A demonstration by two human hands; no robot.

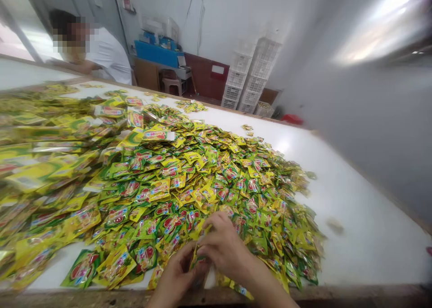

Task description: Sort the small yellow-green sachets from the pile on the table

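Note:
A big heap of small green and yellow sachets (189,182) covers a white table (364,236). My left hand (177,274) and my right hand (224,247) meet at the near edge of the heap. Both have their fingers closed round a small bundle of sachets (198,254) held between them. The right hand lies over the bundle's top, the left grips it from below. Part of the bundle is hidden by my fingers.
Another person in a white shirt (108,56) leans at the far left corner of the table. Stacked white crates (251,76) stand against the back wall beside a blue box (157,54) on a desk. The table has a wooden rim (354,294).

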